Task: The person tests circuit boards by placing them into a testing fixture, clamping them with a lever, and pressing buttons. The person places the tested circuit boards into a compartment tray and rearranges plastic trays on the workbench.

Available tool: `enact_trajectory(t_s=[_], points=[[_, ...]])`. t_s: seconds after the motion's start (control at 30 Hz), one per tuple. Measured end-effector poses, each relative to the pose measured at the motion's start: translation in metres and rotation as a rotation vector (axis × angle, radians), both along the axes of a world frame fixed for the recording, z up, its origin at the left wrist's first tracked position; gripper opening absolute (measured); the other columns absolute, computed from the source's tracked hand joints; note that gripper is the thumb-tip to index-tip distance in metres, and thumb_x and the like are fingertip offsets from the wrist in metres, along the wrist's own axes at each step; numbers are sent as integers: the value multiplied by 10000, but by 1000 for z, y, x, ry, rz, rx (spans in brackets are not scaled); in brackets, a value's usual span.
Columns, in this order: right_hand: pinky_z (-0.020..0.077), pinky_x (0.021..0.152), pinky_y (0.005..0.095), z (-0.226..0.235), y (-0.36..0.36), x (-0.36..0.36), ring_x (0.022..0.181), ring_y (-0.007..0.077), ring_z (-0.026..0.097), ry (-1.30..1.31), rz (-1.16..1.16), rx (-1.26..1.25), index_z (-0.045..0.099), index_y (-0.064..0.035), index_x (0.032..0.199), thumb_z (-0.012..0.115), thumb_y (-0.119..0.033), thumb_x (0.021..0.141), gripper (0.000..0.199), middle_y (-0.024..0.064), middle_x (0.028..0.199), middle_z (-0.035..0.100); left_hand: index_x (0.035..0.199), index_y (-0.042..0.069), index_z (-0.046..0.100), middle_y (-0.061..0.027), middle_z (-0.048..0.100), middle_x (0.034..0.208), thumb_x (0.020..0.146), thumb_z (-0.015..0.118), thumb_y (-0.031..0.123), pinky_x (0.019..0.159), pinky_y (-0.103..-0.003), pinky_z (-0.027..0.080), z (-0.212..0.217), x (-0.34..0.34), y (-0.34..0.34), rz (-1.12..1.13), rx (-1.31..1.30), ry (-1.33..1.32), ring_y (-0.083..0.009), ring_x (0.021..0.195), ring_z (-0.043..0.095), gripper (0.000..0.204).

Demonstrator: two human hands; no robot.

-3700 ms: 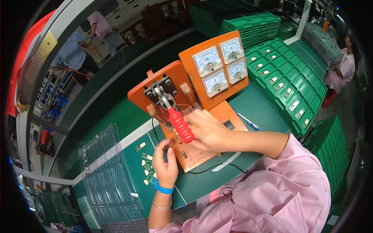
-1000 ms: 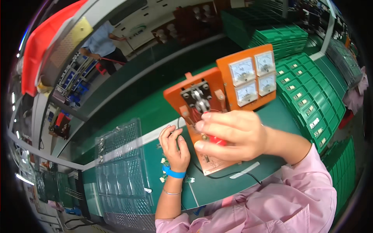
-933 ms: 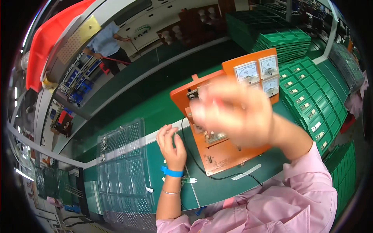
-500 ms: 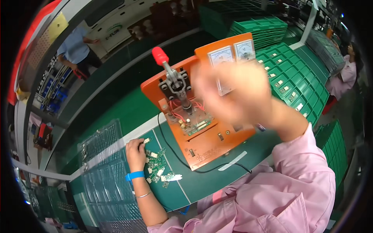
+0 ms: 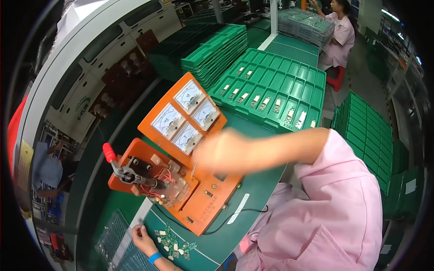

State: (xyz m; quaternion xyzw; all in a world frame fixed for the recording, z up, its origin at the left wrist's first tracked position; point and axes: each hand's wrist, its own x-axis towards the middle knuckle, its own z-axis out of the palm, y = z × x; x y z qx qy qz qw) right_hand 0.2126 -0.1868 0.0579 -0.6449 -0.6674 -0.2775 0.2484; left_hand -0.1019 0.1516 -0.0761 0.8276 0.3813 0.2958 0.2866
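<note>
My right hand, smeared by motion, is over the orange test fixture, just below its analog dial meters. Its fingers cannot be made out. A toggle clamp with a red handle stands at the fixture's left, above a clear plate with red wires. On the green bench at lower left rests my left hand, wearing a blue wrist strap. Its thumb and fingers are pinched together; a small blurred grey thing shows at the tips. Right beside it lies a loose pile of small circuit boards.
A green compartment tray holding several small boards stands beyond the fixture, near stacked green trays. More trays are at the right. A black cable crosses the bench. A co-worker in pink sits farther back.
My view has turned right, bringing the meters and tray nearer the middle. My right hand has come down from in front of the meters toward the fixture's base. My left hand stays by the pile.
</note>
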Motion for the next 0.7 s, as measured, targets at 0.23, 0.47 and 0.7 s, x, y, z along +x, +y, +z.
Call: enact_trajectory(t_s=[0.23,0.47,0.7], points=[[527,733,419,-38,-124,233,806,360,648,308,-947,49,705,-65,904,591,-95,748,196,104,908,710,1160,1,634,-83,665,953,919,594,91,649,-230,490,47,16,-33,101,-361,-268,-133,718,581,260],[492,904,411,-74,-166,286,1068,341,618,487,-946,-386,698,-9,1009,590,-305,898,334,166,1283,608,1053,-54,660,-111,673,890,856,641,18,632,-210,488,81,13,-76,-116,-493,-233,-139,703,608,211],[475,912,347,48,-119,77,1083,264,596,389,-571,160,682,4,985,615,-137,883,186,135,1223,626,941,-35,693,-52,622,786,833,671,-7,620,-216,458,96,61,-135,-368,-455,-159,-115,657,541,114]])
